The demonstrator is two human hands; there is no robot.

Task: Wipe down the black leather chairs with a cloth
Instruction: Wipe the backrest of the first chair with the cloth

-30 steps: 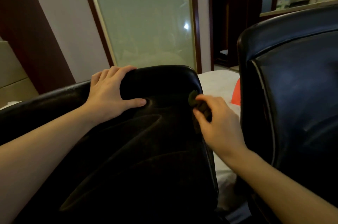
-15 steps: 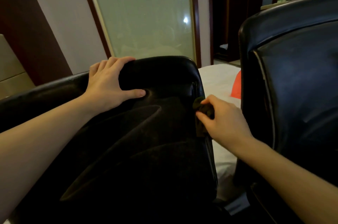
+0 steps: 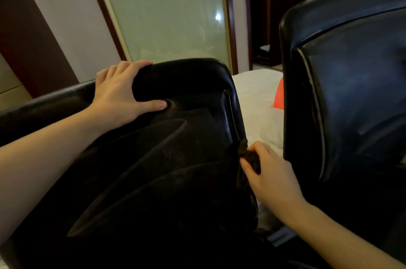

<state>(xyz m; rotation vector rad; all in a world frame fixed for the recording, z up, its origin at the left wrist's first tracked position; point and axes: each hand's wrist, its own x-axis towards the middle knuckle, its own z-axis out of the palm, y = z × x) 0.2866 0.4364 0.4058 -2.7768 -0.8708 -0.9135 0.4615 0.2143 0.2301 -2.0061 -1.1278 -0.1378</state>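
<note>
We have two black leather chairs before us. The nearer chair (image 3: 167, 159) fills the lower left of the view, its backrest top under our left fingers and its right side edge under our right ones. The second chair (image 3: 351, 93) stands just beyond our right fingers, apart from the first, with a white bed (image 3: 257, 101) showing in the gap between them. A frosted glass panel (image 3: 164, 11) rises well beyond our left fingers.

Our left hand (image 3: 118, 95) grips the top roll of the nearer backrest, fingers curled over its far side and thumb pressed into the leather on the near side; we judge this is to steady the chair against the rubbing. Our right hand (image 3: 272, 172) pinches a small dark cloth (image 3: 248, 159), bunched between thumb and fingers, and holds it against the piped seam along the chair's right edge, partway down from the corner. The cloth is wadded small, probably so it fits the narrow edge strip. The second chair looks not yet wiped, though we cannot tell.
</note>
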